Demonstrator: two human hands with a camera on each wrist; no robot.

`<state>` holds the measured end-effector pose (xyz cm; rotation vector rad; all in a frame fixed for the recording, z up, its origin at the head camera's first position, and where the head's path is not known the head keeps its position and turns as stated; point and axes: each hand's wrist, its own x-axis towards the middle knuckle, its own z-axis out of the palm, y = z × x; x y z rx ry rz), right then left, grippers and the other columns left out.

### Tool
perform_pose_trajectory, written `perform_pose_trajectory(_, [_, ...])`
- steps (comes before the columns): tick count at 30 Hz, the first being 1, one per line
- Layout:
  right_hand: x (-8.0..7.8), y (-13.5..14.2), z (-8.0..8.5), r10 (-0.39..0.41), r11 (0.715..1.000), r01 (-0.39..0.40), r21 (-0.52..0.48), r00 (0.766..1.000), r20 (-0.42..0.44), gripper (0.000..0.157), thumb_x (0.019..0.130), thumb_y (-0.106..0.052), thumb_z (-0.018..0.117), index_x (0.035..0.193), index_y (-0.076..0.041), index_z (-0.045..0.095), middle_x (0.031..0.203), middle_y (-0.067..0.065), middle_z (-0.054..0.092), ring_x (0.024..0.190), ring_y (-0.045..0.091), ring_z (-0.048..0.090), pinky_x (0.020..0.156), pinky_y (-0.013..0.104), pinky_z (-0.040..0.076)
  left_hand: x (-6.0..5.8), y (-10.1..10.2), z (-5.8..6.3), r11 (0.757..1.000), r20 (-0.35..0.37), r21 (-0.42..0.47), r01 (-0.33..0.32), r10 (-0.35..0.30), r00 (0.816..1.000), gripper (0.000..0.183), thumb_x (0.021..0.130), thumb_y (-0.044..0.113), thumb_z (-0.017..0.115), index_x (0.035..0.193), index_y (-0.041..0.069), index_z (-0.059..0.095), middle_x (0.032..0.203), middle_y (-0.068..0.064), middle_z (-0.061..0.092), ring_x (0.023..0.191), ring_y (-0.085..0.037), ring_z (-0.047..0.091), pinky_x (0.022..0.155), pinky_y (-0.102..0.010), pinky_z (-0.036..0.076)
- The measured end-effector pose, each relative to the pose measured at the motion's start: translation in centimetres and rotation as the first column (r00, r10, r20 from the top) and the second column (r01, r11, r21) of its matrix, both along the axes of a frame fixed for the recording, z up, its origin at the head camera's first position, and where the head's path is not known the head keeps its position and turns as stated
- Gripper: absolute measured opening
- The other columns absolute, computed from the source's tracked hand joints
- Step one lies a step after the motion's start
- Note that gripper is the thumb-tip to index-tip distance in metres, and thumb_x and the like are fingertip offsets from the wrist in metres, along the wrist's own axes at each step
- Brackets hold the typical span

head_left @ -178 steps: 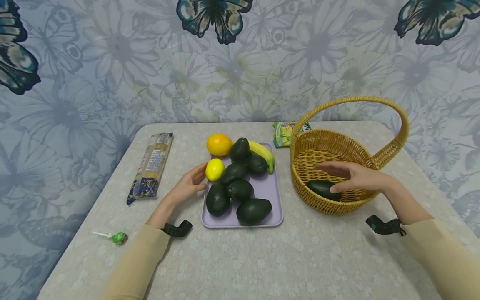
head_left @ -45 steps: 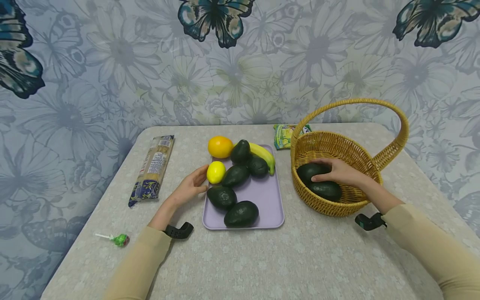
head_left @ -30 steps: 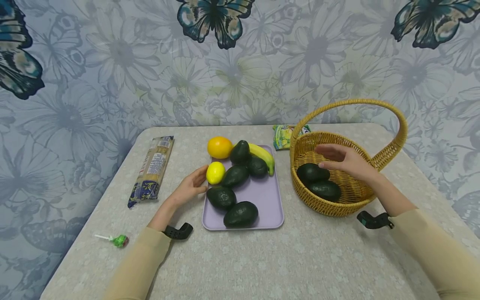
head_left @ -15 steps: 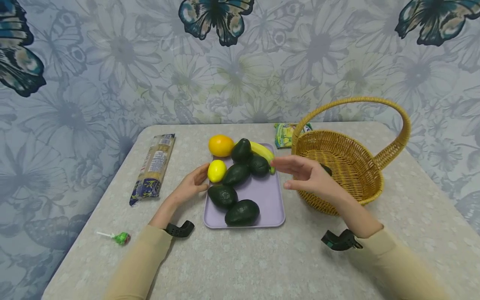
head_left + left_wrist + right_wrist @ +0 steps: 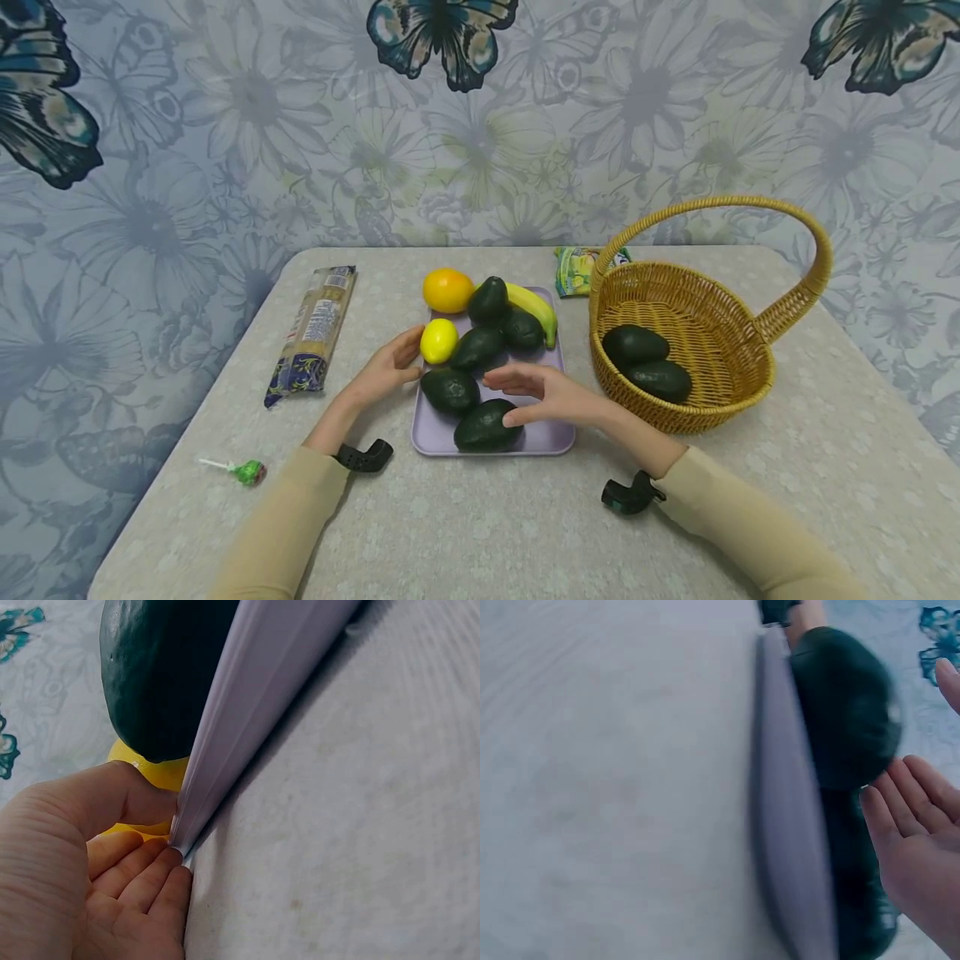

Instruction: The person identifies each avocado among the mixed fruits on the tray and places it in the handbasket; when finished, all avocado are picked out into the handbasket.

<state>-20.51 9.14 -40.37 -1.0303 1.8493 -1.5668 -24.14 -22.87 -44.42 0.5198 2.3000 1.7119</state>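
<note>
My left hand (image 5: 384, 371) rests at the left edge of a lilac tray (image 5: 551, 436), beside a lemon (image 5: 438, 341). In the left wrist view its thumb and nearly straight fingers meet the tray rim (image 5: 217, 742). My right hand (image 5: 555, 396) hovers over the front of the tray, fingers spread and relaxed, its thumb overlapping the front avocado (image 5: 480, 429). Fingertips come right up to an avocado (image 5: 847, 712) in the right wrist view. Behind lie another avocado (image 5: 448, 392), several more avocados (image 5: 480, 348) and bananas (image 5: 534, 307).
A wicker basket (image 5: 738, 367) with a tall handle stands at right, holding two avocados (image 5: 636, 346). An orange fruit (image 5: 447, 290) sits at the tray's back left corner. A green packet (image 5: 576, 271), a long pasta-like packet (image 5: 317, 333) and a lollipop (image 5: 249, 472) lie around.
My right hand let go of a second avocado in the basket, then moved left to the tray. Earlier, that avocado left the tray and the front ones shifted. My left hand stayed put.
</note>
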Motion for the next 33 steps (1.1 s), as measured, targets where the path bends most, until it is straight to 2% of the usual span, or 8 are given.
perform_pose_trajectory(6, [-0.3, -0.4, -1.4, -0.002, 0.997, 0.001, 0.077, 1.0, 0.012, 0.057, 0.084, -0.012, 0.072, 0.134, 0.002, 0.049, 0.134, 0.012, 0.052, 0.123, 0.021, 0.048, 0.106, 0.032, 0.036, -0.1, 0.1, -0.1, 1.0, 0.004, 0.005, 0.002, -0.002, 1.0, 0.073, 0.088, -0.008, 0.054, 0.149, -0.001, 0.015, 0.154, -0.018, 0.017, 0.139, -0.03, 0.02, 0.114, -0.04, 0.019])
perform_pose_trajectory(16, [-0.4, -0.5, -2.2, 0.016, 0.988, -0.026, 0.152, 0.998, 0.065, 0.06, 0.082, -0.019, 0.074, 0.135, -0.005, 0.051, 0.133, 0.003, 0.053, 0.125, 0.014, 0.045, 0.108, 0.034, 0.033, 0.1, 0.2, 0.4, 1.0, 0.022, 0.004, -0.005, 0.005, 1.0, 0.073, 0.088, -0.009, 0.053, 0.149, -0.002, 0.015, 0.154, -0.019, 0.016, 0.139, -0.031, 0.02, 0.113, -0.041, 0.019])
perform_pose_trajectory(23, [-0.1, -0.6, -2.3, 0.023, 0.986, -0.036, 0.165, 0.996, 0.082, 0.056, 0.082, -0.018, 0.075, 0.133, -0.008, 0.053, 0.131, 0.001, 0.055, 0.122, 0.014, 0.048, 0.104, 0.031, 0.038, 1.3, 0.8, 2.7, 1.0, 0.033, -0.005, 0.004, -0.003, 0.999, 0.071, 0.087, -0.012, 0.052, 0.146, -0.01, 0.014, 0.152, -0.025, 0.015, 0.138, -0.037, 0.019, 0.113, -0.045, 0.02])
perform_pose_trajectory(25, [0.0, -0.6, -2.3, 0.025, 0.986, -0.038, 0.16, 0.996, 0.082, 0.055, 0.082, -0.016, 0.074, 0.133, -0.008, 0.054, 0.131, 0.001, 0.055, 0.121, 0.014, 0.049, 0.102, 0.031, 0.04, 1.4, 0.9, 2.9, 1.0, 0.032, -0.016, 0.003, -0.002, 0.999, 0.071, 0.087, -0.012, 0.052, 0.146, -0.01, 0.014, 0.152, -0.025, 0.016, 0.138, -0.036, 0.019, 0.113, -0.045, 0.02])
perform_pose_trajectory(27, [0.1, -0.6, -2.2, 0.025, 0.988, -0.037, 0.153, 0.997, 0.075, 0.054, 0.082, -0.015, 0.074, 0.132, -0.008, 0.054, 0.13, 0.001, 0.056, 0.12, 0.015, 0.049, 0.101, 0.03, 0.041, 1.4, 0.9, 2.9, 1.0, 0.03, -0.015, 0.003, -0.002, 1.0, 0.071, 0.087, -0.012, 0.052, 0.146, -0.01, 0.014, 0.152, -0.026, 0.016, 0.138, -0.037, 0.019, 0.113, -0.045, 0.02])
perform_pose_trajectory(33, [0.2, -0.6, -1.6, 0.047, 0.99, -0.052, 0.135, 0.998, 0.04, 0.054, 0.08, -0.012, 0.076, 0.131, -0.008, 0.056, 0.128, 0.001, 0.057, 0.119, 0.016, 0.05, 0.101, 0.031, 0.041, 0.4, 0.3, 0.9, 1.0, 0.023, 0.008, -0.002, 0.002, 1.0, 0.072, 0.088, -0.011, 0.053, 0.148, -0.005, 0.014, 0.153, -0.023, 0.016, 0.139, -0.035, 0.019, 0.113, -0.043, 0.019])
